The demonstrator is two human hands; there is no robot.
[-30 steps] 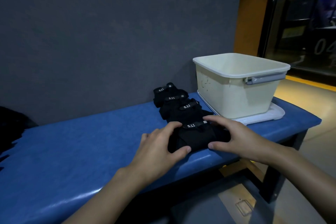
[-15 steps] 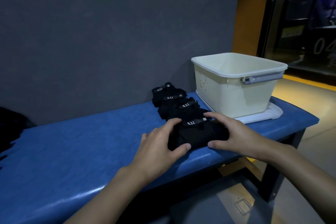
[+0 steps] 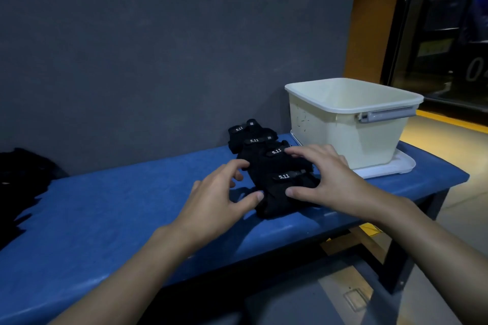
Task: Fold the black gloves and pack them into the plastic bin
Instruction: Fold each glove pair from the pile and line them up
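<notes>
I record a blue worktop [image 3: 105,219] carrying the plastic bin [image 3: 343,140] at its right end, on a white tray [image 3: 383,170]. Four folded black gloves [image 3: 264,163] lie in a row on the worktop just left of the bin. My right grip [image 3: 332,179] is released, with fingers spread over the two nearest gloves. My left grip [image 3: 214,198] is loose and holds nothing, its thumb tip touching the nearest glove [image 3: 280,192].

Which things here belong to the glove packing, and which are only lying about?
Job: folded black gloves, cream plastic bin, left hand, right hand.
Lying about: white tray under the bin; dark heap, unclear what, far left on the blue bench.
</notes>
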